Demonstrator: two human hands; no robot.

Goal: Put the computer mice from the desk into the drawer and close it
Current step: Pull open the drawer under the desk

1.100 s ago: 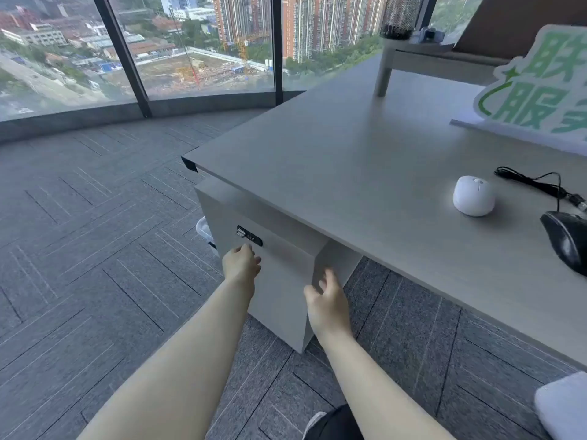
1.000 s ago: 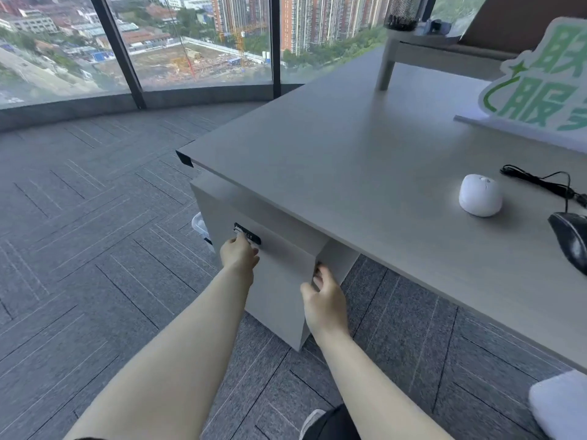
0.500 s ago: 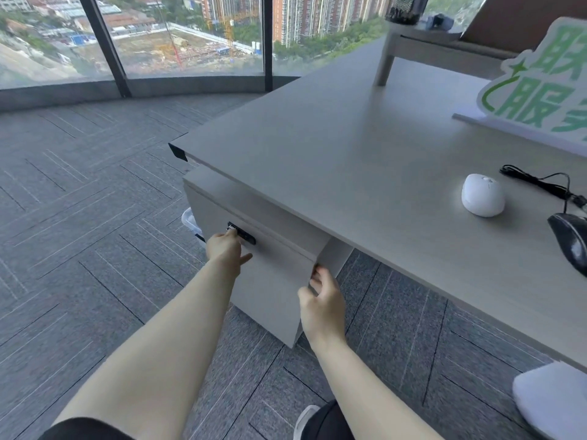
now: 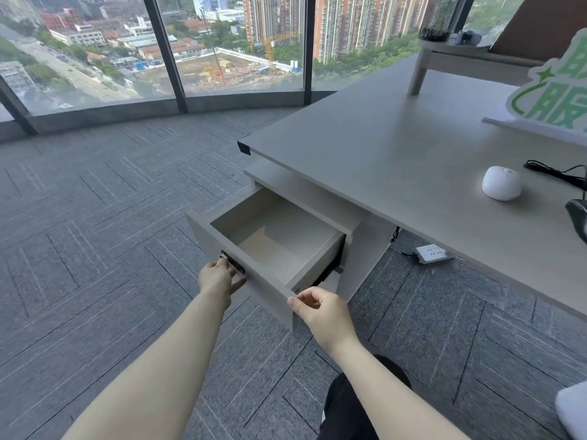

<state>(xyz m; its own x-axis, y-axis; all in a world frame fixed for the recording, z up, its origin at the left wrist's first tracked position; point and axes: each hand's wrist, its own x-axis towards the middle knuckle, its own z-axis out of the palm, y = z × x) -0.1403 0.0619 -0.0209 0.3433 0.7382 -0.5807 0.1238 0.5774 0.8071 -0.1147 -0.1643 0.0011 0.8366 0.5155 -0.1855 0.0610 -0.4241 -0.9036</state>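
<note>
Head view looks down over two bare forearms at a drawer (image 4: 273, 246) that stands pulled out from the unit under the grey bench (image 4: 397, 160). Its inside is bare, with light falling across the floor of the box. The left hand (image 4: 219, 277) is at the drawer front, its fingers curled on the dark lock (image 4: 232, 261) near the top edge and the thumb stretched out below, touching the panel. The right hand (image 4: 320, 309) pinches the near right corner of the drawer front, thumb on the outer face and fingers bent behind the edge, so it is closed on the panel. On the bench, well apart from the drawer, a white mouse (image 4: 501, 183) lies toward the right side. Just beyond it a black cable (image 4: 552, 171) runs across the top to a black mouse (image 4: 579, 219), which is cut off by the right edge of the picture. Behind them stands a white sign (image 4: 549, 100) with green characters, and farther back a small riser (image 4: 457, 58) carrying a black mesh cup (image 4: 440, 17). Under the bench a white power strip (image 4: 433, 253) lies on the grey carpet (image 4: 95, 249). A dark trouser knee (image 4: 349, 404) shows at the bottom, between the forearms. Tall windows (image 4: 238, 42) behind the bench look out over a city and a building site.
</note>
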